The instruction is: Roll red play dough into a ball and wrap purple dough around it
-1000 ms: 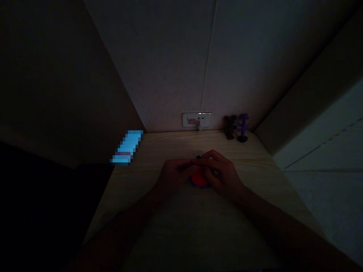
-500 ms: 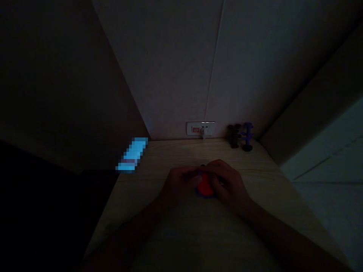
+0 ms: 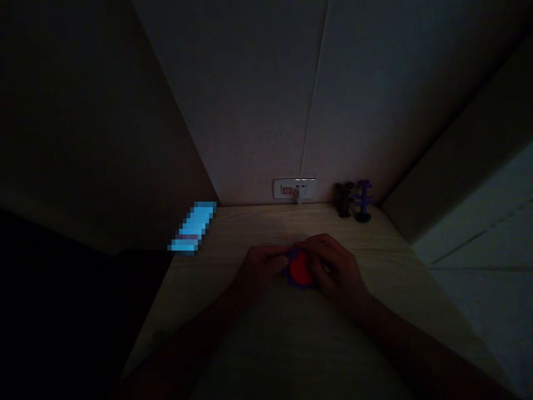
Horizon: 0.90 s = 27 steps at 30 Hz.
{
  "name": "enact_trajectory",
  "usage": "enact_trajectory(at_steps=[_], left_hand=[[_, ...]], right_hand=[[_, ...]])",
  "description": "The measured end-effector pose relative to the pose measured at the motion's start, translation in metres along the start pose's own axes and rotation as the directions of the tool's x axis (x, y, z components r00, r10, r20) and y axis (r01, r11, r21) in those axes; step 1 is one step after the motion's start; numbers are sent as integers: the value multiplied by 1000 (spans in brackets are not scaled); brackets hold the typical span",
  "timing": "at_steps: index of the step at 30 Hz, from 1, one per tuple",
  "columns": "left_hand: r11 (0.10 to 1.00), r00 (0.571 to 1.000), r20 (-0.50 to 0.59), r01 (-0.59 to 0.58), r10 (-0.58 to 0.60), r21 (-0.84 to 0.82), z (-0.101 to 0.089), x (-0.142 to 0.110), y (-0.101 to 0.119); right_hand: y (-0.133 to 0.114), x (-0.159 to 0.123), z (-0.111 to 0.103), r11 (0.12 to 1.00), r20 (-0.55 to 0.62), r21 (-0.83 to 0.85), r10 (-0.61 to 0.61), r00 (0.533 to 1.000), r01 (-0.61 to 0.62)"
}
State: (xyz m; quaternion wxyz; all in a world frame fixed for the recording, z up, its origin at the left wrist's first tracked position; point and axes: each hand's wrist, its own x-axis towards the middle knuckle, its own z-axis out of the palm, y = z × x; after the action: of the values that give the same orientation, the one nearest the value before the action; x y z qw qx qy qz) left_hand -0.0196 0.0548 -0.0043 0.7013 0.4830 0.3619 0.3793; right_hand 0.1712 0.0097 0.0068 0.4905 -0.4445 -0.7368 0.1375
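Note:
Between my two hands is a round piece with a red face and a purple scalloped edge (image 3: 300, 270), much like a flower; its exact kind cannot be made out in the dim light. My left hand (image 3: 263, 269) pinches its left edge, thumb near the red face and forefinger along the back. Fingers of my right hand (image 3: 333, 266) curl over its top and right side, with the thumb against the red face. Part of the piece is hidden under the right fingers. Both hands are low over the wooden tabletop (image 3: 291, 344).
Against the back wall, a purple branched stand on a dark base (image 3: 363, 203) is beside a dark brown figure-like object (image 3: 343, 200). A wall socket with a plug (image 3: 295, 189) sits just above the table. A pixelated bright blue patch (image 3: 194, 228) shows at the table's left edge.
The left thumb and fingers have drawn back slightly to the left, so more of the red face and purple edge shows. The right hand has barely moved.

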Motion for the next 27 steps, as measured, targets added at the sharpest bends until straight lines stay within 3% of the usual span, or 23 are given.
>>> enact_trajectory(at_steps=[3,9,15,21,27], left_hand=[[996,999,12,46,-46,-82,0,0,2],[978,1000,-23,-15,20,207,4,-2,10],[979,998,-37,-50,59,196,6,-4,6],[980,998,16,-57,55,190,3,-3,5],[980,999,-26,-14,20,199,5,-2,7]], right_hand=[[0,1,0,1000,-20,4,16,1000,-16],[0,-1,3,1000,-13,-18,5,1000,-5],[2,-2,1,998,49,13,-55,997,54],[2,1,-4,993,125,20,-115,986,113],[2,-1,-4,999,91,34,-13,996,10]])
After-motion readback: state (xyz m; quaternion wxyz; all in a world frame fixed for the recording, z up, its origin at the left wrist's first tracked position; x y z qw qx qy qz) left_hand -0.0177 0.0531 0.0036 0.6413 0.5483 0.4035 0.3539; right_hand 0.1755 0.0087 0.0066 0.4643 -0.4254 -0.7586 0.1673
